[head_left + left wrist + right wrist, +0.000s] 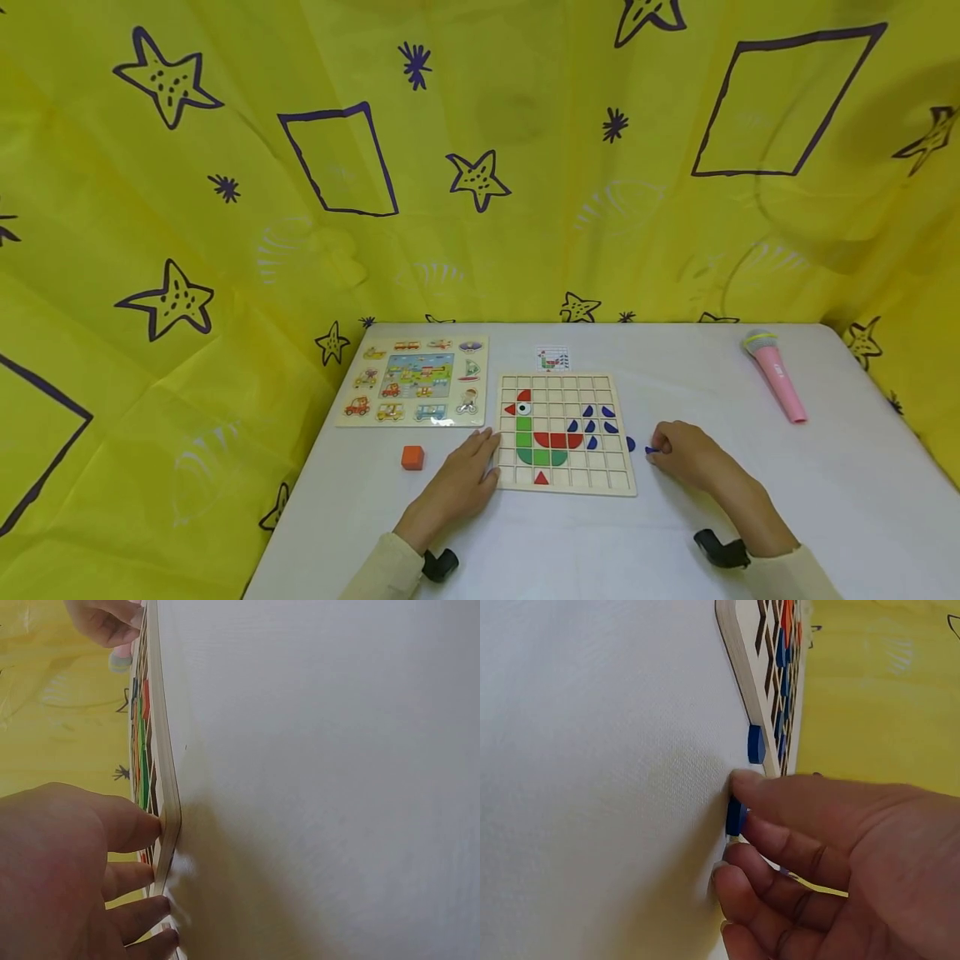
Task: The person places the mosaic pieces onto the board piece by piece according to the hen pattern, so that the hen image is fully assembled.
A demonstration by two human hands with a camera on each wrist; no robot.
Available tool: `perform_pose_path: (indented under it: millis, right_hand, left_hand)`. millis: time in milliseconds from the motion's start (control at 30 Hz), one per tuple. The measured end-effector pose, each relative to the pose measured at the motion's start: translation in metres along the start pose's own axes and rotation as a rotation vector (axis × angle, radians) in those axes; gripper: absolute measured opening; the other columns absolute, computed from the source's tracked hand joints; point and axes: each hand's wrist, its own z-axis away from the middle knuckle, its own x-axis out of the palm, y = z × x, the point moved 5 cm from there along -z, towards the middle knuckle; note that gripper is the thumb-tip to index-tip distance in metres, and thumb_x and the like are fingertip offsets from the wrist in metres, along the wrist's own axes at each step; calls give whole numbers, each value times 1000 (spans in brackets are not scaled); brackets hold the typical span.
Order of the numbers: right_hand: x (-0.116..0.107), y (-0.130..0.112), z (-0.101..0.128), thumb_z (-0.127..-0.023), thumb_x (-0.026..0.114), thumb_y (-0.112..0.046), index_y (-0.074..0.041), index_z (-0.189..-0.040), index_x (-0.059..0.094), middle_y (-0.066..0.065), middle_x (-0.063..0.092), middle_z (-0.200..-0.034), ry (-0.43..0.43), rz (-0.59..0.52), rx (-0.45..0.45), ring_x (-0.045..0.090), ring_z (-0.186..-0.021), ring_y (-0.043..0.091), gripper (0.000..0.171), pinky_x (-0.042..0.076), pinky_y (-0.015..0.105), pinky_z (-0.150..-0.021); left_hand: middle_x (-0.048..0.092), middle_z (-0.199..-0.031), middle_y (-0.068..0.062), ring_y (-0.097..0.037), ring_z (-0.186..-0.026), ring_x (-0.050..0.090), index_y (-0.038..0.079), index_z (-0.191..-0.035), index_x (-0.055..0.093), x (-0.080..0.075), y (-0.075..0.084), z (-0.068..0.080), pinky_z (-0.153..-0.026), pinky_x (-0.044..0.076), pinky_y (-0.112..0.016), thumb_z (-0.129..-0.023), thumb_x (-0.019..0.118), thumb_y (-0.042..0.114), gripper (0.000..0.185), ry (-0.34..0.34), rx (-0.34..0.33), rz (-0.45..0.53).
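Pinching a small blue piece [736, 816] between fingertips, the right hand [686, 454] rests on the white table [825, 500] just right of the wooden grid board [564, 434]. That piece sits against the tabletop, fingers curled round it. A second blue piece [631, 444] lies loose on the table, between the hand and the board's right edge, just beside both.

Left hand [465, 479] lies flat at the board's lower left corner, fingers straight, fingertips touching its edge; it holds nothing.

Board pattern: a bird shape in red, green and blue tiles, with more blue quarter-round pieces [597, 425] set in cells to the right, and a red triangle [541, 477] in the bottom row.

Behind the board stands a small pattern card [552, 359]. Left of it, a vehicle peg puzzle [415, 381]. An orange cube [412, 457] sits near the left hand. A pink toy microphone [777, 375] lies well apart at far right. Yellow star-printed cloth [225, 208] backs the scene.
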Motion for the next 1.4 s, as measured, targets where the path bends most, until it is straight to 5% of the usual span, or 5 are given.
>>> perform_pose_path:
  millis: [267,633,1000,1400]
  right_hand:
    - [0,-1,0,-87,73,-7,-4,-86,62,2,53,-77,41,26,-20,51,-74,20,11,46,39,-67]
    - [-1,-11,-13,-90,71,-12,0,-91,67,5,60,-81,112,-8,73,54,-75,24,12,50,42,-67]
    - [26,-38,-27,-89,72,-14,-4,-88,66,4,57,-81,72,-61,70,51,-73,22,12,44,34,-61]
    - [32,-39,-23,-91,71,-13,-5,-90,61,3,55,-75,65,-77,108,51,-68,20,13,41,32,-55]
  left_hand:
    - [30,-161,-4,-24,-149,23,14,-157,36,0,0,-1,-117,28,-45,-103,53,31,59,-8,0,-5]
    - [31,-161,-4,-25,-148,24,14,-156,37,-1,-1,-1,-116,29,-46,-102,54,32,59,-11,-5,-12]
    - [31,-161,-4,-24,-148,24,14,-156,37,0,-1,-1,-117,28,-45,-102,53,31,59,-16,-3,-3]
    - [30,-161,-4,-24,-149,23,14,-156,36,0,-1,-1,-117,28,-45,-103,53,31,59,-15,-3,0]
